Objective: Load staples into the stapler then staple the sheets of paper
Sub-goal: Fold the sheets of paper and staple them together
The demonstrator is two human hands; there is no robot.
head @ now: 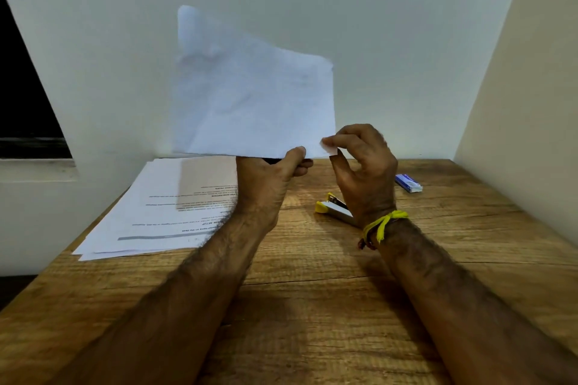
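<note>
A set of white paper sheets stands upright in the air above the far part of the wooden table. My left hand grips its lower edge with the thumb in front. At the lower right corner my right hand pinches a folded corner of the sheets between thumb and finger. A yellow and silver stapler lies on the table below my right hand, partly hidden by the wrist. A small blue staple box lies further right.
A loose pile of printed sheets lies on the table's left side, reaching its left edge. White walls close in behind and to the right. A dark window opening is at the left.
</note>
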